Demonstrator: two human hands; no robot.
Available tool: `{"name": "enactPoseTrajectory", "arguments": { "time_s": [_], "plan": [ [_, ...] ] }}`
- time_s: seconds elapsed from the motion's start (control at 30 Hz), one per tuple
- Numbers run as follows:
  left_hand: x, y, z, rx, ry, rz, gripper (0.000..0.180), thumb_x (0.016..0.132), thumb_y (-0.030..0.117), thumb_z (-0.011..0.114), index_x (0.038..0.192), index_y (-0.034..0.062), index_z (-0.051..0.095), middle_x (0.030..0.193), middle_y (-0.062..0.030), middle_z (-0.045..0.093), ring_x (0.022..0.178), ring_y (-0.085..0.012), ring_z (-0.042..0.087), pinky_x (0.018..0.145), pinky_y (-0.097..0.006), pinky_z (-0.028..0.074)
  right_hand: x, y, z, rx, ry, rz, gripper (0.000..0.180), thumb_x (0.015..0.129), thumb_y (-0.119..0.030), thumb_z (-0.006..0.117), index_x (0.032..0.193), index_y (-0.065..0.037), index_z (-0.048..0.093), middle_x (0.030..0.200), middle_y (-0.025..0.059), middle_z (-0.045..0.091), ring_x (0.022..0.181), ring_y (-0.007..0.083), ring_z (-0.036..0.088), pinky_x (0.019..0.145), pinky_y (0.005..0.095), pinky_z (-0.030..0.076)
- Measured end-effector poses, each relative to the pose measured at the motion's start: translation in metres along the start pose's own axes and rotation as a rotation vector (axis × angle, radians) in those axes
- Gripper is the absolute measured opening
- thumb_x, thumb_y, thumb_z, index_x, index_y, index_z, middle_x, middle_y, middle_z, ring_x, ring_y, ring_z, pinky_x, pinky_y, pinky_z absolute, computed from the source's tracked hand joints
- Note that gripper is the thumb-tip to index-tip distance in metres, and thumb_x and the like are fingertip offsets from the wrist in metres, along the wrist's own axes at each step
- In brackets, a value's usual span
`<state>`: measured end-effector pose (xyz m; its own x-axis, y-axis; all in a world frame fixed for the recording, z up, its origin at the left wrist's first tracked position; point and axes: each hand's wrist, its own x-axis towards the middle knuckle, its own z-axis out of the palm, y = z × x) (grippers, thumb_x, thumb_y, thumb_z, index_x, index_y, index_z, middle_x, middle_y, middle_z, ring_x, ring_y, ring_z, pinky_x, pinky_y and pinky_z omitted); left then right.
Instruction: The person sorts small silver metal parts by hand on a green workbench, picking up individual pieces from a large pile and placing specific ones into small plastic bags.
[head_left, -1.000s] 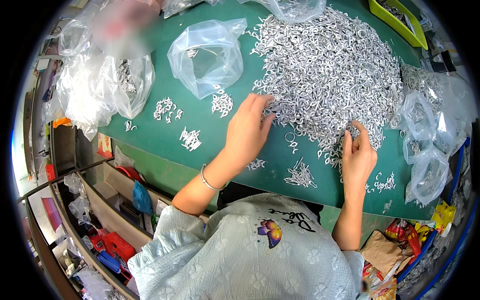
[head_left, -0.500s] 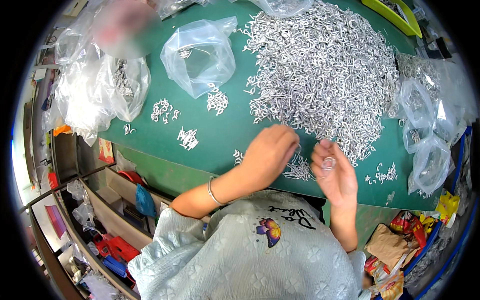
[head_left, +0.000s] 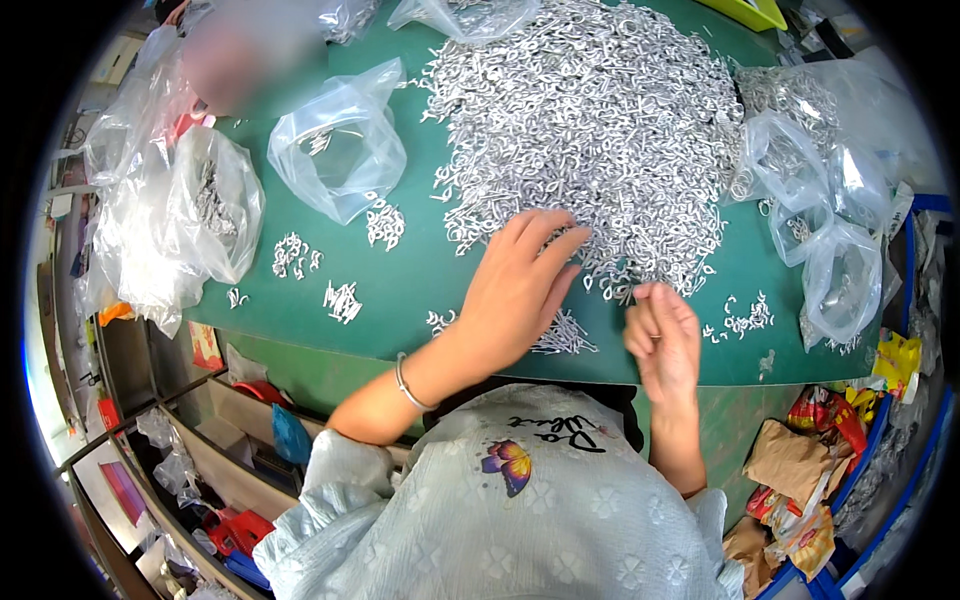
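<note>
A large heap of small silver metal hooks and eye pieces covers the middle of the green table. My left hand lies over the heap's near edge, its fingers stretched and apart, with no piece seen in it. At the near right edge of the heap, my right hand is closed, thumb and forefinger pressed together beside the loose pieces. What its curled fingers hold is too small to make out. Close by my left hand, partly behind it, is a small pile of straight metal pins.
Small sorted piles dot the table's left side, near an open plastic bag. Larger bags of parts stand farther left, and further bags at right. A small cluster of pieces lies right of my right hand. A blurred patch covers the upper left.
My left hand has moved from beside my right hand onto the heap, its fingers spreading. My right fingers have curled; the silver ring seen in that hand no longer shows clearly. The view has shifted.
</note>
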<state>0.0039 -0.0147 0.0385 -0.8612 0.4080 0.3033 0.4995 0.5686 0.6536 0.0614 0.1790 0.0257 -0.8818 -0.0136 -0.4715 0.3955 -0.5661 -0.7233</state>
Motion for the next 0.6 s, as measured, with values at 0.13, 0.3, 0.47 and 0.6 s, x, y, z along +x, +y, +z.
{"name": "enactPoseTrajectory", "arguments": {
  "time_s": [0.13,0.3,0.47,0.6],
  "plan": [
    [0.048,-0.007,0.025,0.255,-0.077,0.198,0.052,0.078,0.009,0.069,0.127,0.0085,0.052,0.134,-0.0118,0.047,0.124,-0.0336,0.043,0.100,-0.047,0.037,0.011,-0.013,-0.017,-0.337,0.142,-0.163,0.024,0.100,-0.022,0.051,0.097,-0.001,0.063,0.058,-0.0089,0.033,0.048,0.0013,0.026,0.043,0.0203,0.019],
    [0.044,-0.026,0.050,0.439,-0.160,0.209,0.050,0.080,0.018,0.067,0.128,0.0114,0.052,0.136,-0.0094,0.045,0.128,-0.0330,0.039,0.105,-0.049,0.033,0.016,-0.017,-0.018,-0.469,0.130,-0.200,0.023,0.100,-0.017,0.050,0.106,0.001,0.063,0.061,-0.0096,0.037,0.051,-0.0003,0.028,0.045,0.0176,0.020],
    [0.022,-0.028,0.026,0.401,-0.224,0.210,0.039,0.078,0.006,0.064,0.116,0.0079,0.058,0.135,-0.0099,0.046,0.127,-0.0343,0.041,0.103,-0.049,0.036,0.026,-0.024,-0.023,-0.975,0.320,-0.512,0.012,0.089,-0.012,0.065,0.094,-0.001,0.067,0.056,-0.0039,0.046,0.047,0.0081,0.039,0.045,0.0277,0.032],
    [0.006,-0.021,0.022,0.284,-0.234,0.178,0.034,0.075,0.000,0.061,0.109,0.0042,0.062,0.132,-0.0111,0.048,0.126,-0.0355,0.041,0.103,-0.048,0.037,0.052,-0.034,-0.004,-1.411,0.344,-0.598,0.015,0.084,-0.015,0.069,0.096,-0.008,0.067,0.061,0.0104,0.059,0.050,0.0262,0.054,0.049,0.0372,0.041]
  ]
}}
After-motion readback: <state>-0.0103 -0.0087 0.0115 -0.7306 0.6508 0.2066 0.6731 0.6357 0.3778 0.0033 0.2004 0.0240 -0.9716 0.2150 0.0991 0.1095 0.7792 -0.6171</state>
